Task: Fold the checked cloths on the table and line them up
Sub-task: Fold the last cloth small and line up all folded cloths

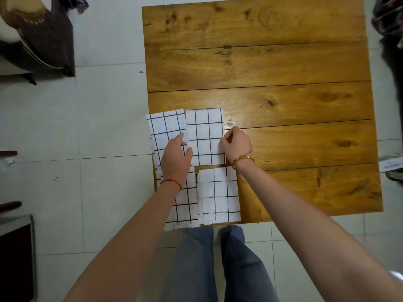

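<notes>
Cloth (205,136) near the tabletop's (283,62) left edge: press with your flat left hand (175,156), pinch with your right hand (236,142), nudge straight.

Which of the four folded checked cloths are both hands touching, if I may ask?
The far right cloth: the left hand and right hand flank it.

Pale tiled floor (104,118) all round; dark cloth heap (41,35) far left, dark cabinet (15,258) near left, paper (391,165) right edge.
</notes>
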Tool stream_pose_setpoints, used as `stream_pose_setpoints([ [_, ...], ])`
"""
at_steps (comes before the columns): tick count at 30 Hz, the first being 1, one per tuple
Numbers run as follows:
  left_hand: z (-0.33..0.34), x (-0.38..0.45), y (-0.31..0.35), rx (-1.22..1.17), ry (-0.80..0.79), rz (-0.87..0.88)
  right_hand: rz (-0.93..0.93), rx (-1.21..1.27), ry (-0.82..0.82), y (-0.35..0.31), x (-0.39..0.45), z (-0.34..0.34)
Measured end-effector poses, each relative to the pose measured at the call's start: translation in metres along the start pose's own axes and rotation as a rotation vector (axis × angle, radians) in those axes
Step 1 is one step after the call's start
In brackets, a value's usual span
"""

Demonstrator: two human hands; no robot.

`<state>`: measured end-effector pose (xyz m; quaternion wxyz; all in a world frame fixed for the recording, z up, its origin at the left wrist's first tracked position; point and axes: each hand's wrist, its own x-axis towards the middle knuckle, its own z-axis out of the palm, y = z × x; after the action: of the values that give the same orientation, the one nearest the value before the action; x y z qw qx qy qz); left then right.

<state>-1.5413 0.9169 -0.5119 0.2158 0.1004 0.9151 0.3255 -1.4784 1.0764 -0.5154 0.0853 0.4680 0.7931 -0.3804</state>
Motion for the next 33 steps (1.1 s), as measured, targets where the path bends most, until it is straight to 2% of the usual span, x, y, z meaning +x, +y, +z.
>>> stream_pose_setpoints([
  [3, -0.010, 0.000, -0.007, 0.062, 0.105, 0.029, -0.034, -0.078, 0.019, 0.004, -0.001, -0.003],
  [6, -0.023, 0.007, -0.021, 0.180, 0.163, -0.075, -0.098, -0.159, 0.035, 0.005, -0.002, -0.004],
  [9, -0.033, 0.016, -0.035, 0.267, 0.076, -0.146, -0.159, -0.208, 0.022, 0.005, -0.004, 0.001],
  [12, -0.037, 0.022, -0.046, 0.283, -0.030, -0.068, -0.202, -0.271, 0.000, 0.005, -0.007, 0.009],
  [18, -0.044, 0.026, -0.058, 0.306, -0.085, 0.091, -0.222, -0.329, -0.016, 0.009, -0.012, 0.017],
  [24, -0.049, 0.025, -0.061, 0.289, -0.089, 0.127, -0.201, -0.274, 0.039, 0.017, -0.016, 0.007],
  [29, -0.048, -0.005, -0.066, 0.178, 0.006, 0.027, -0.231, -0.219, 0.158, 0.039, -0.041, -0.007],
  [33, -0.039, -0.041, -0.071, 0.157, 0.032, -0.056, -0.193, -0.251, 0.157, 0.065, -0.077, -0.003],
])
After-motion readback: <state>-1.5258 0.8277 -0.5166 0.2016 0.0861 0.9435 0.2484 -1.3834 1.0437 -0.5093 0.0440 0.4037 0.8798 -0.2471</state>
